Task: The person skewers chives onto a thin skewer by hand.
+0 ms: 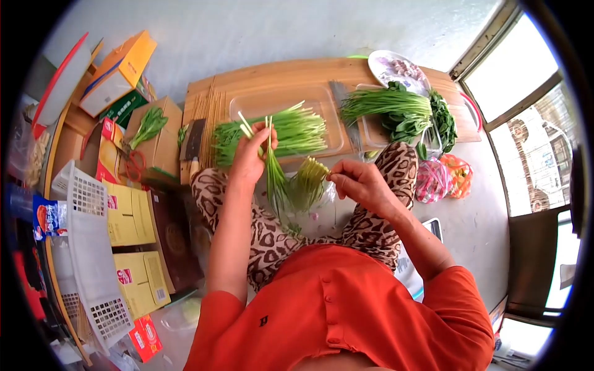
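My left hand (250,154) is closed around a few garlic chives (275,179); their pale stalk ends stick up and the green leaves hang down. My right hand (360,180) is pinched shut at the right edge of a second, fanned bunch of chives (309,182). What its fingertips grip is too small to make out. Both hands are above my lap, at the near edge of the wooden board (260,77). Beyond my left hand, a thick pile of cut chives (300,130) lies in and beside a clear plastic tray (278,96).
Left on the board are thin bamboo skewers (213,108) and a cleaver (193,139). To the right are a long blade (344,108), more chives (387,102), dark leafy greens (442,123) and a plate (380,62). Cartons (130,213) and scissors (135,166) stand at left.
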Demonstrator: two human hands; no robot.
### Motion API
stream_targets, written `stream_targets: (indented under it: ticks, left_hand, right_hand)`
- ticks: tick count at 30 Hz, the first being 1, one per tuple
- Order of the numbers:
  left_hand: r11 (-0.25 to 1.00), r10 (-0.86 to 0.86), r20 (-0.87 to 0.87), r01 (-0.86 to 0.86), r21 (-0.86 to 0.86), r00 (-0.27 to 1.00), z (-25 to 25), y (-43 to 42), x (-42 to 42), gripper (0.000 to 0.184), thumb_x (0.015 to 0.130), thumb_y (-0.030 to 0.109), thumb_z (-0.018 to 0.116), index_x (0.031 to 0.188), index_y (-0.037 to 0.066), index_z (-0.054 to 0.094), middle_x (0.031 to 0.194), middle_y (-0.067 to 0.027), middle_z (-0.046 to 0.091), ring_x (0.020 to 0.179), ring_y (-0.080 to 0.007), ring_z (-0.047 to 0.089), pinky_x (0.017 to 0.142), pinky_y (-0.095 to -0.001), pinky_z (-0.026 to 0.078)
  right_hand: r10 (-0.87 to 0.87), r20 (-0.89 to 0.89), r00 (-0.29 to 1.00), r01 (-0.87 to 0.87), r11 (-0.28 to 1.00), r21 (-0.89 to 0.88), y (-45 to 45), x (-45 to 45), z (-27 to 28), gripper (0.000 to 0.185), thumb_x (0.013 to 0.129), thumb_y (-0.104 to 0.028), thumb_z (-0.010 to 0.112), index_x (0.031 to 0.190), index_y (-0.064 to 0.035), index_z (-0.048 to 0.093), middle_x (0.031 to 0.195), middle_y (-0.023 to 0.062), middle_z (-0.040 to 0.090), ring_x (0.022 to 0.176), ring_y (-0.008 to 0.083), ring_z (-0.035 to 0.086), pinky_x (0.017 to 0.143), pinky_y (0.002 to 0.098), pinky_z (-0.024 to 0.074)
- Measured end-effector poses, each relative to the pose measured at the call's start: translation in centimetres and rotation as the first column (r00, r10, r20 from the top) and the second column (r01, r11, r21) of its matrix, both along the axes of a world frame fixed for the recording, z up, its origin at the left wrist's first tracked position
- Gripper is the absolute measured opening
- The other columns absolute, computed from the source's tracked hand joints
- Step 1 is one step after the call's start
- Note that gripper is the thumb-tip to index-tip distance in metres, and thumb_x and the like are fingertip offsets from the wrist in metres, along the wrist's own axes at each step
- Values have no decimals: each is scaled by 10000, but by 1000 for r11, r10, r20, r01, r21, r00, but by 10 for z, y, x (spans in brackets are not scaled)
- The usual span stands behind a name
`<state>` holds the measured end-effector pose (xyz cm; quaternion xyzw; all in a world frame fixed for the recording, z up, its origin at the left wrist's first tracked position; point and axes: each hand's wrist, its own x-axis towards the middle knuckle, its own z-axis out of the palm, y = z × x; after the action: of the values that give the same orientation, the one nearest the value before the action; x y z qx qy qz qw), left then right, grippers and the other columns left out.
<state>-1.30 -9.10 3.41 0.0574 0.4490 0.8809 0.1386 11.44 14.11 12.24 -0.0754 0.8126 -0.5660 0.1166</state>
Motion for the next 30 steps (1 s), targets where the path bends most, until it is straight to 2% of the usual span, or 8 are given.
stream_targets:
  ticks: [2,3,7,17,22,27,30]
  left_hand:
    - [998,13,38,-16,57,999,-16,-2,-10,127,862,149,618,943,58,582,768,-22,593,641,-109,540,539,-226,389]
    - [997,15,53,-19,72,999,-20,-4,-12,120,862,146,625,930,54,586,756,-25,589,639,-115,539,543,-230,395]
    - [998,8,35,-10,58,999,-23,-7,-11,124,860,154,637,923,52,605,759,-15,589,636,-103,531,549,-231,389]
    - [999,5,68,-8,39,998,-19,-4,8,174,835,164,670,953,58,600,802,-18,582,653,-119,520,561,-239,385]
    - [999,39,64,-40,12,997,-12,3,20,179,815,176,693,928,67,608,800,-19,583,656,-119,521,561,-243,387]
    - [999,31,66,-32,26,997,0,13,27,179,812,198,698,907,68,620,796,-18,584,651,-115,521,560,-234,386]
    - [998,44,81,-47,43,996,7,19,32,183,828,157,677,950,29,626,743,-25,588,613,-103,530,523,-208,382]
  right_hand:
    - [-11,31,999,12,1000,-3,-7,-9,-7,160,927,-157,536,891,-13,593,617,-37,526,548,20,422,485,193,329]
    - [-21,80,997,20,1000,3,-8,-13,-10,154,902,-139,552,902,7,601,618,14,564,588,59,505,548,232,404]
    - [-39,92,995,44,998,-48,-14,-20,-24,142,906,-124,538,894,8,591,610,3,548,580,54,478,547,226,392]
    - [-83,7,997,83,996,34,-26,-29,-21,119,898,-94,540,911,20,572,618,28,563,570,70,504,525,233,389]
    - [-50,36,998,52,996,-70,-25,-21,-23,124,888,-87,554,939,26,562,638,43,579,573,76,529,533,243,417]
    - [-48,54,997,50,998,-41,-13,-14,-16,124,892,-85,550,942,28,561,630,39,567,571,72,518,531,242,413]
    - [-67,60,996,71,996,-62,-8,-9,-15,121,897,-86,546,938,27,561,623,32,556,569,68,507,532,239,411]
